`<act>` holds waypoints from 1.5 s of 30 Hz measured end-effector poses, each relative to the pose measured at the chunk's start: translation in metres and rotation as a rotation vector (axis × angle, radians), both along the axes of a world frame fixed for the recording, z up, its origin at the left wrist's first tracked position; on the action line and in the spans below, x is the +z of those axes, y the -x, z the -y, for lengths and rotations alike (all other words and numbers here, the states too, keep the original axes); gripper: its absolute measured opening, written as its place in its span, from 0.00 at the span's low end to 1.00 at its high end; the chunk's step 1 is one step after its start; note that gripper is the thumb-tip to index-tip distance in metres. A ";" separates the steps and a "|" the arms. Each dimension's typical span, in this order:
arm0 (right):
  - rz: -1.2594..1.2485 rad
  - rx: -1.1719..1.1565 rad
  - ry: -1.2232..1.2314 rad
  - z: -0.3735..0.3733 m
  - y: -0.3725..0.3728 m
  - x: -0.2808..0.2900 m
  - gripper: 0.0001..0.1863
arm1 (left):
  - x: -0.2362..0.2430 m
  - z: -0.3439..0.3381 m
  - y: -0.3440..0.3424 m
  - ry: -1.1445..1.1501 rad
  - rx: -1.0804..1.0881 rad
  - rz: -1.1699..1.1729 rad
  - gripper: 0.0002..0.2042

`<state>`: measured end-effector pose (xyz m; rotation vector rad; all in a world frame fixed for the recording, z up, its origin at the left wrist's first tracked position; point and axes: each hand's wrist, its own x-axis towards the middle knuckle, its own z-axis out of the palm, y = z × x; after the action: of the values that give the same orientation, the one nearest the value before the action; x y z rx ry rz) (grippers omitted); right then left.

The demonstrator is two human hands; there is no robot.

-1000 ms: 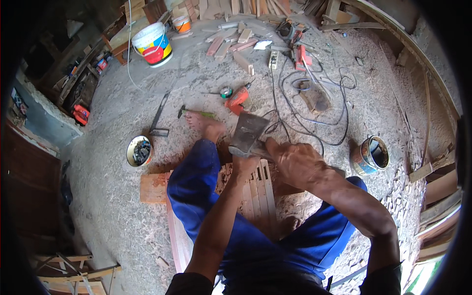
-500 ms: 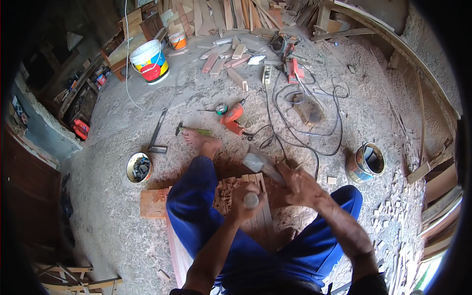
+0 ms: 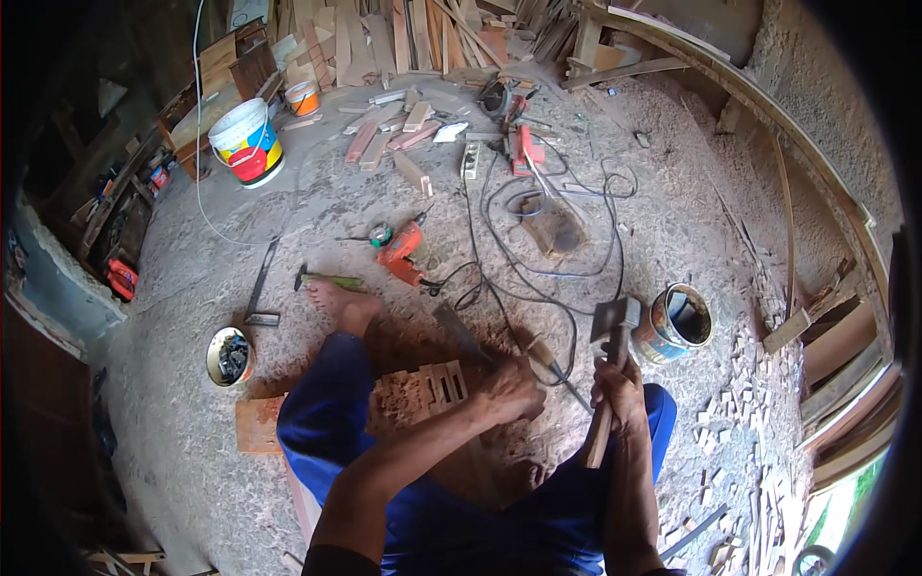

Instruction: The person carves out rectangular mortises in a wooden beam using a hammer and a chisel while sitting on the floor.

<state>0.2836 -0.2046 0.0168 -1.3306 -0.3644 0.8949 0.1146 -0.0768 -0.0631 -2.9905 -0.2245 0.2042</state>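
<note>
My left hand is closed around a tool whose wide flat grey blade points up and left; its grip is hidden in my fingers. A chisel with a wooden handle lies just beyond that hand, its thin shaft slanting down to the right. My right hand grips a hammer by its wooden handle, with the blocky grey head upward. Between my legs rests a slotted wooden workpiece, strewn with reddish shavings. My left forearm crosses over its near part.
An orange power drill, a green-handled hammer and a metal square lie ahead. Black cables loop across the floor. A tin stands left, a larger can right. Wood offcuts and a bucket are farther off.
The left hand has left its upright grip above the workpiece and now holds the flat-bladed tool farther right. The right hand has drawn back rightward, its hammer now head-up. The view has shifted.
</note>
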 end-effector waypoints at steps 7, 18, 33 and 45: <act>-0.118 -0.095 0.007 0.015 -0.016 -0.009 0.19 | -0.120 0.023 -0.023 0.436 -0.125 -0.238 0.14; -0.253 -0.153 -0.035 0.002 -0.014 0.000 0.21 | -0.159 0.042 -0.144 1.309 0.407 0.111 0.34; -0.084 -0.134 -0.048 0.011 -0.008 -0.013 0.22 | -0.180 0.069 -0.147 1.028 0.967 0.349 0.06; 0.094 -0.024 -0.194 0.018 0.005 -0.007 0.21 | 0.006 -0.011 0.008 1.929 0.585 1.332 0.28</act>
<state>0.2786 -0.2228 0.0103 -1.1972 -0.4954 0.7587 0.1062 -0.0657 -0.0569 -3.2361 -1.8102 -3.2049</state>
